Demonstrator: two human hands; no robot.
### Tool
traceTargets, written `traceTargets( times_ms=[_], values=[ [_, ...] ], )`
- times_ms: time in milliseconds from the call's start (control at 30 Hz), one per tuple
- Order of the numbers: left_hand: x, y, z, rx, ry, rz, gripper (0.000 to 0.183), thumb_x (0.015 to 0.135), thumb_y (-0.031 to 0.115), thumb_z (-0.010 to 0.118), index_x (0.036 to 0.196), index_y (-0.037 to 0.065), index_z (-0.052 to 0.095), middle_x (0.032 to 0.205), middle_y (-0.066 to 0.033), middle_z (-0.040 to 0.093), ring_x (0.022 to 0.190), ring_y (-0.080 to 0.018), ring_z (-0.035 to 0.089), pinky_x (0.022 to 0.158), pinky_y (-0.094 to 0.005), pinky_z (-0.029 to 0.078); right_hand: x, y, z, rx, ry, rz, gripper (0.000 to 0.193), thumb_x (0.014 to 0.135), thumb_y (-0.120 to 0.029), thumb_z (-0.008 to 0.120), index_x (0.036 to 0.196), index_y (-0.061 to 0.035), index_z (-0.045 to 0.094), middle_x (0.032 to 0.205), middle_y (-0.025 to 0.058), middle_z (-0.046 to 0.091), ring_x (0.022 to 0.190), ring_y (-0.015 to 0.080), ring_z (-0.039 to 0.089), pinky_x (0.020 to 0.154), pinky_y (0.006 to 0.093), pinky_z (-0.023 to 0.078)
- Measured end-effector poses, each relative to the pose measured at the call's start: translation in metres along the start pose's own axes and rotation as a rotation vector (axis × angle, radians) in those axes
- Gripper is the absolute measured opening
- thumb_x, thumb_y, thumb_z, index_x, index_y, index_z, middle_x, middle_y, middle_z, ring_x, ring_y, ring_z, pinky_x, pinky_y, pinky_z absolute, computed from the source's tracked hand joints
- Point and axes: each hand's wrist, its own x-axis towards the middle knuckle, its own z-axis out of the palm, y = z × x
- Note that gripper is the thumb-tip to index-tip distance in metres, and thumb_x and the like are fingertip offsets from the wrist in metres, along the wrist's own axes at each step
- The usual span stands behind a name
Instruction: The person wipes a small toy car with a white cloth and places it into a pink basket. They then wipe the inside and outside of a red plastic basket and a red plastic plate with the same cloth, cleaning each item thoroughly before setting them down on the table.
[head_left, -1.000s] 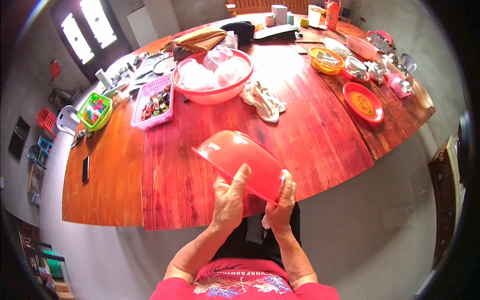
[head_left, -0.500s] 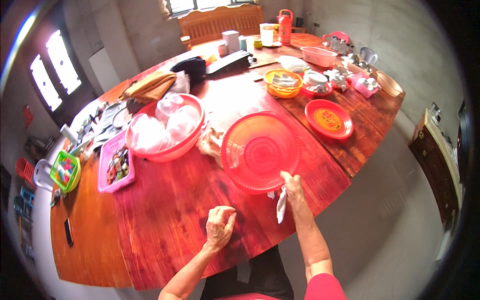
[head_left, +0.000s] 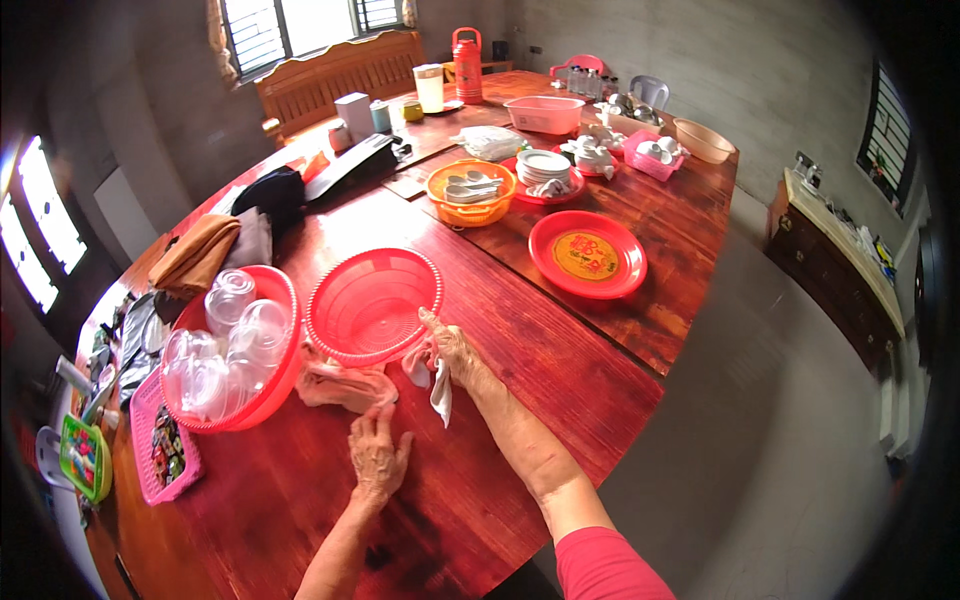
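A red plastic basin (head_left: 400, 318) rests on the red wooden table, its open side tilted toward me. My right hand (head_left: 455, 356) is closed at its near right rim, with a whitish cloth (head_left: 441, 392) hanging from the same grip. Just below the basin lies a crumpled pinkish cloth (head_left: 342, 386). My left hand (head_left: 378, 456) is open, palm down, its stretched fingertips at that cloth's edge. Beside the cloth on the left stands a larger red basin (head_left: 283, 375) full of clear plastic containers (head_left: 228, 350).
A red round tray (head_left: 627, 268) lies to the right. Beyond it are an orange basket (head_left: 470, 211) with spoons, stacked white plates (head_left: 543, 166) and a red thermos (head_left: 467, 70). A pink basket (head_left: 185, 482) and a green basket (head_left: 98, 478) stand left; folded brown cloth (head_left: 197, 254) lies far left.
The basin in my right hand has gone from raised to down on the table, beside the larger basin. My left hand has reached forward to the pinkish cloth and its fingers have straightened.
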Motion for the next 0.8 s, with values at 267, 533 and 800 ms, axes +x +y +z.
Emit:
traceTargets(
  times_ms=[267, 533, 800],
  values=[
    [0.039, -0.026, 0.033, 0.191, -0.035, -0.221, 0.081, 0.081, 0.042, 0.067, 0.145, 0.008, 0.029, 0.136, -0.0190, 0.038, 0.124, -0.0363, 0.037, 0.100, -0.0492, 0.033, -0.018, -0.062, -0.120, -1.484, 0.751, -0.661, 0.019, 0.091, -0.016, 0.050, 0.103, -0.0032, 0.056, 0.089, 0.0132, 0.058, 0.071, 0.0284, 0.068, 0.059, 0.0394, 0.056],
    [0.047, -0.006, 0.039, 0.042, 0.115, -0.239, 0.085, 0.077, 0.033, 0.072, 0.143, 0.005, 0.027, 0.135, -0.0251, 0.033, 0.124, -0.0419, 0.034, 0.104, -0.0505, 0.029, 0.013, -0.042, -0.227, -1.913, 0.844, -0.701, 0.008, 0.085, -0.016, 0.056, 0.087, -0.0109, 0.062, 0.082, 0.0043, 0.062, 0.072, 0.0238, 0.068, 0.056, 0.0354, 0.055],
    [0.009, 0.025, 0.008, -0.401, 0.131, 0.014, 0.046, 0.082, 0.012, 0.069, 0.123, 0.002, 0.049, 0.110, -0.0166, 0.056, 0.102, -0.0314, 0.055, 0.089, -0.0411, 0.046, -0.091, -0.012, -0.179, -1.892, 0.731, -1.057, 0.008, 0.077, -0.019, 0.061, 0.075, -0.0116, 0.062, 0.070, 0.0025, 0.057, 0.058, 0.0165, 0.059, 0.048, 0.0331, 0.046]
  ],
)
